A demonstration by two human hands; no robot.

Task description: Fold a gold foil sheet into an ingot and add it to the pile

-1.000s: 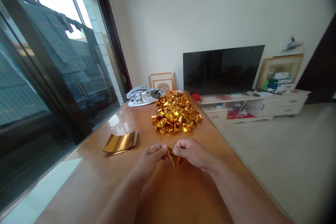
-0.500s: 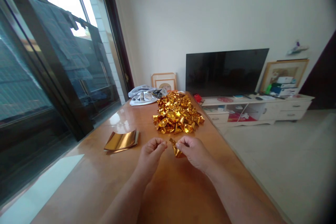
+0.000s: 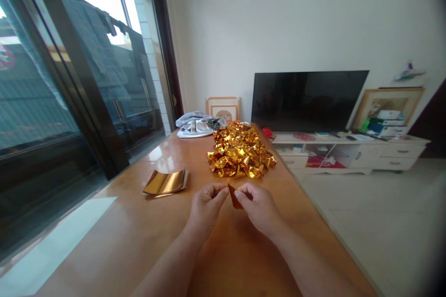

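Observation:
Both my hands meet over the wooden table (image 3: 139, 236). My right hand (image 3: 259, 206) pinches a small folded piece of gold foil paper (image 3: 234, 197) between thumb and fingers. My left hand (image 3: 207, 204) is curled, its fingertips at the left corner of the same piece. Just beyond lies a heap of folded gold foil pieces (image 3: 240, 151). A flat stack of gold foil sheets (image 3: 165, 182) rests to the left of my left hand.
A grey cloth bundle (image 3: 197, 125) and a framed picture (image 3: 223, 109) sit at the table's far end. A dark television (image 3: 308, 100) stands on a white low cabinet (image 3: 351, 151) to the right. Glass sliding doors (image 3: 69, 102) run along the left.
The hands came slightly apart half a second ago, then closed together again on the foil piece. The view has shifted a little to the left and forward.

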